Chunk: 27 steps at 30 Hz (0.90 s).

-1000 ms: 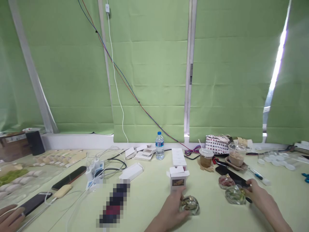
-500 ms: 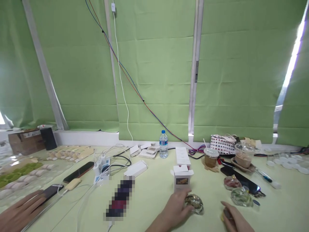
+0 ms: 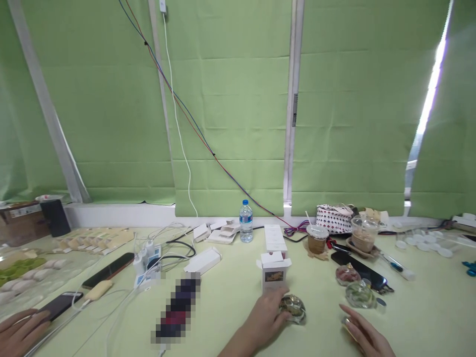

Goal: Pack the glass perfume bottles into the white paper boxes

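The left hand [image 3: 265, 313] is closed around the near-left side of a glass bottle [image 3: 294, 309], thumb across its front and fingers behind; the bottle rests on the table [image 3: 223, 310], just in front of a carton [image 3: 274, 280]. The carton stands upright with its top flaps spread, a dark picture on its front face, and a white box [image 3: 275, 240] is right behind it. Well apart to the right, the right hand [image 3: 366, 333] has its thumb and fingers brought together on a small piece [image 3: 345, 321] (mostly hidden by the hand, so its shape is hard to tell). Beyond the right hand, a green bottle [image 3: 360, 295] and a red bottle [image 3: 347, 274] lie next to each other, with a grey disc [image 3: 381, 301] beside the green one. A black phone [image 3: 362, 269] lies just behind the pair, and two cups [image 3: 317, 244] are farther back. A water bottle [image 3: 246, 225] stands near the wall. At the far left, a co-worker's hand [image 3: 23, 331] rests on another phone [image 3: 61, 303], fingers extended.
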### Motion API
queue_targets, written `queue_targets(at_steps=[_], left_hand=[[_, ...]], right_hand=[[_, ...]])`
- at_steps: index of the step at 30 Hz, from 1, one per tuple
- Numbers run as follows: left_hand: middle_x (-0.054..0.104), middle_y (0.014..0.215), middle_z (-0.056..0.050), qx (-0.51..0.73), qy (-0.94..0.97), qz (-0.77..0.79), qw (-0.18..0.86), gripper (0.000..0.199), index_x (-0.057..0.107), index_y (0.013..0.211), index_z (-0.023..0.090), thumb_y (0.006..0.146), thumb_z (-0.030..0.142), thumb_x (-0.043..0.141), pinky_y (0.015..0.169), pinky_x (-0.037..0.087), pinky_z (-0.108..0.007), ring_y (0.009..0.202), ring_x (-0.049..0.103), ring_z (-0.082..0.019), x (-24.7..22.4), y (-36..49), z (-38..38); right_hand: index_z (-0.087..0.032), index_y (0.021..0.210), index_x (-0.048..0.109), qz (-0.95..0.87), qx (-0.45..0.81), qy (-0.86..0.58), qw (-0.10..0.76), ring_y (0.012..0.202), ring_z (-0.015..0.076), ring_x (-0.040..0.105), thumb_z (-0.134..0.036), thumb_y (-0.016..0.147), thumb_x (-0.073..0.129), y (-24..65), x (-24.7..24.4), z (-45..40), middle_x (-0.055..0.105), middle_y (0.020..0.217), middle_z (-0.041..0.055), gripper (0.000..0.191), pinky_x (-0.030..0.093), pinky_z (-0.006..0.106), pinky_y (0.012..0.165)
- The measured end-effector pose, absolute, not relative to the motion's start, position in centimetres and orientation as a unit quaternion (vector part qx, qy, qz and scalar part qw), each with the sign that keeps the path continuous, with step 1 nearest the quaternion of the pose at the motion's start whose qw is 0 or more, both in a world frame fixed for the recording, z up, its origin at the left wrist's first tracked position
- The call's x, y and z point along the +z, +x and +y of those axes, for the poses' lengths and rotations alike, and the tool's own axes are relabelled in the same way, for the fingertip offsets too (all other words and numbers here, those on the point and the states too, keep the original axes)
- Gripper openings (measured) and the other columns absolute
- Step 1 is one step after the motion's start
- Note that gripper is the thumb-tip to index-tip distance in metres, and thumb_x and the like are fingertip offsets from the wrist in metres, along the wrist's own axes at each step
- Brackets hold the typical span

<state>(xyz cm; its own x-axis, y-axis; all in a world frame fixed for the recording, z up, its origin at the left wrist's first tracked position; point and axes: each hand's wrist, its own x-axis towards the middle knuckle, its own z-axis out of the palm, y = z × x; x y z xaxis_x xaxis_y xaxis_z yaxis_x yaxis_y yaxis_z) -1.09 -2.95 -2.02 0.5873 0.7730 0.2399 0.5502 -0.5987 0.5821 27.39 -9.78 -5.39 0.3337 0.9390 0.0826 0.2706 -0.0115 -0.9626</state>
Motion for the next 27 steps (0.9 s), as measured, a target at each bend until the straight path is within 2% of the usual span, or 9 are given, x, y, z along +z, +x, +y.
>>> queue_targets(at_steps=[4,6,10,13,16,19,23,27], left_hand=[[0.062,0.125,-0.007,0.243,0.861,0.383,0.229,0.045,0.044,0.131,0.024,0.087,0.031,0.052,0.098,0.043,-0.039,0.112,0.056,-0.025,-1.7,-1.1,-3.0],[0.062,0.125,-0.006,0.243,0.863,0.379,0.228,0.043,0.044,0.13,0.025,0.088,0.031,0.051,0.098,0.043,-0.038,0.112,0.056,-0.024,-1.5,-1.2,-3.1],[0.061,0.127,-0.007,0.244,0.865,0.373,0.229,0.046,0.042,0.133,0.025,0.089,0.033,0.051,0.099,0.043,-0.039,0.113,0.056,-0.024,-1.4,-1.1,-3.1],[0.061,0.126,-0.008,0.246,0.866,0.372,0.227,0.047,0.041,0.134,0.025,0.089,0.033,0.05,0.098,0.043,-0.039,0.112,0.056,-0.025,-1.4,-1.1,-3.1],[0.062,0.124,-0.008,0.241,0.868,0.37,0.227,0.046,0.041,0.133,0.024,0.089,0.033,0.05,0.098,0.043,-0.039,0.112,0.056,-0.024,-1.2,-1.0,-3.2],[0.061,0.126,-0.008,0.244,0.867,0.373,0.223,0.045,0.042,0.133,0.024,0.089,0.034,0.05,0.099,0.043,-0.039,0.113,0.056,-0.024,-1.1,-1.0,-3.3],[0.062,0.123,-0.007,0.235,0.873,0.368,0.217,0.041,0.045,0.129,0.024,0.089,0.032,0.05,0.098,0.044,-0.038,0.112,0.057,-0.024,-1.0,-1.1,-3.4],[0.063,0.121,-0.006,0.238,0.878,0.357,0.213,0.036,0.047,0.126,0.025,0.09,0.031,0.049,0.095,0.044,-0.036,0.109,0.058,-0.023,-0.8,-1.1,-3.4]], right_hand=[[-0.022,0.073,0.067,-0.473,0.31,-0.644,0.515,0.075,0.0256,0.069,-0.063,0.062,0.061,27.4,-4.6,-10.3,0.072,0.072,0.0039,0.043,0.056,0.027,0.067],[-0.022,0.068,0.066,-0.485,0.296,-0.65,0.504,0.074,0.0252,0.069,-0.062,0.066,0.058,27.6,-4.5,-10.4,0.072,0.071,0.0033,0.041,0.056,0.026,0.066],[-0.022,0.076,0.069,-0.496,0.245,-0.66,0.508,0.087,0.0269,0.069,-0.06,0.072,0.053,28.2,-5.0,-10.2,0.075,0.084,0.0057,0.042,0.055,0.027,0.073],[-0.022,0.081,0.068,-0.558,0.19,-0.659,0.466,0.081,0.0247,0.069,-0.052,0.077,0.052,28.1,-5.7,-10.0,0.074,0.085,0.0057,0.034,0.055,0.028,0.07],[-0.024,0.078,0.066,-0.671,0.119,-0.607,0.408,0.076,0.0222,0.066,-0.04,0.082,0.053,27.5,-6.5,-9.7,0.07,0.081,0.004,0.021,0.053,0.028,0.067],[-0.024,0.081,0.065,-0.717,0.062,-0.579,0.383,0.078,0.0216,0.064,-0.034,0.087,0.049,27.2,-7.3,-9.4,0.069,0.083,0.004,0.019,0.052,0.029,0.069],[-0.025,0.093,0.065,-0.725,-0.006,-0.563,0.397,0.086,0.0221,0.066,-0.037,0.089,0.049,28.0,-8.0,-9.2,0.07,0.092,0.005,0.021,0.053,0.029,0.073],[-0.023,0.104,0.063,-0.648,-0.084,-0.613,0.445,0.1,0.0248,0.063,-0.04,0.093,0.037,28.8,-8.2,-9.2,0.067,0.107,0.0089,0.032,0.051,0.034,0.084]])
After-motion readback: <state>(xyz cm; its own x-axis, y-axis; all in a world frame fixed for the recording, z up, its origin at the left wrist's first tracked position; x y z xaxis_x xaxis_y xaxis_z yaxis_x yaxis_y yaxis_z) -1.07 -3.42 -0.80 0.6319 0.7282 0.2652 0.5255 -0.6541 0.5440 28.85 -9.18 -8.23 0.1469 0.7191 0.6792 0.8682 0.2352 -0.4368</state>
